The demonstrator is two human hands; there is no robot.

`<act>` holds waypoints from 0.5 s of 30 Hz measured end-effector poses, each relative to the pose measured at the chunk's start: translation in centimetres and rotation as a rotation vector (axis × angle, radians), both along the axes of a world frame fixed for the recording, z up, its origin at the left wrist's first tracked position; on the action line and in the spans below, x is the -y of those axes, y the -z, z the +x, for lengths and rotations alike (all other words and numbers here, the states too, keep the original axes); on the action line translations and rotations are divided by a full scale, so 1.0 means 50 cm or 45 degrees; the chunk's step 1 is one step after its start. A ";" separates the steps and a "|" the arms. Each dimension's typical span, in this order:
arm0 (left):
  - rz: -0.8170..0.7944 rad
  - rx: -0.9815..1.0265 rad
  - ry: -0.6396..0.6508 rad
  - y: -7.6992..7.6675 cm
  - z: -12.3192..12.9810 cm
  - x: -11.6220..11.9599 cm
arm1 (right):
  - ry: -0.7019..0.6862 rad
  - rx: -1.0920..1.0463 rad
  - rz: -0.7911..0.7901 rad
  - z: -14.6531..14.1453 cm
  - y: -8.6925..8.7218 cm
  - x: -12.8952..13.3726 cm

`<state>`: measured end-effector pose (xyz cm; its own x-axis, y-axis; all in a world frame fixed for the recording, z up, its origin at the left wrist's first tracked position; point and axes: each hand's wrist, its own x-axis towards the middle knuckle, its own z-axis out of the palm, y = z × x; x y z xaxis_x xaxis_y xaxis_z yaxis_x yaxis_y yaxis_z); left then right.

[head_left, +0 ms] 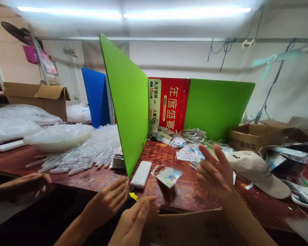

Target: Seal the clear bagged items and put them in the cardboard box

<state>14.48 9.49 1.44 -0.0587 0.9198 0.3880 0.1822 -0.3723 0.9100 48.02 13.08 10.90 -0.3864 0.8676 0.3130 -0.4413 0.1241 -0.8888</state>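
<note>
My right hand [215, 172] is raised over the table's right half, fingers spread and holding nothing. My left hand [138, 218] is low at the front edge of the table. Its fingers are partly stretched and blurred, and nothing shows in them. Between my hands is a small clear packet [168, 176] with a printed card inside and a white strip at its top. The packet is blurred; I cannot tell whether it touches the table. Beyond my right hand lie several similar packets [192, 152]. A white power bank [141, 174] lies left of the packet.
A green divider [125, 102] stands on the table. Left of it are a co-worker's hands [109, 201], a heap of white plastic tubes [92, 150] and a bowl [56, 145]. At right are a beige cap [248, 167] and a cardboard box [256, 136]. Another carton [190, 225] is below the front edge.
</note>
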 end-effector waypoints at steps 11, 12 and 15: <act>0.043 -0.694 -0.284 -0.090 -0.057 -0.173 | 0.165 1.575 0.341 -0.060 0.137 -0.081; 0.026 -0.734 -0.305 -0.093 -0.052 -0.181 | 0.136 1.684 0.347 -0.058 0.152 -0.082; -0.034 -0.830 -0.336 -0.105 -0.033 -0.175 | 0.091 1.930 0.361 -0.059 0.185 -0.086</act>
<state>12.82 18.25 6.70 -0.0444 0.9165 0.3975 0.7751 -0.2195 0.5925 45.07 17.37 1.66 -0.4449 0.8795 -0.1692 0.8372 0.3413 -0.4273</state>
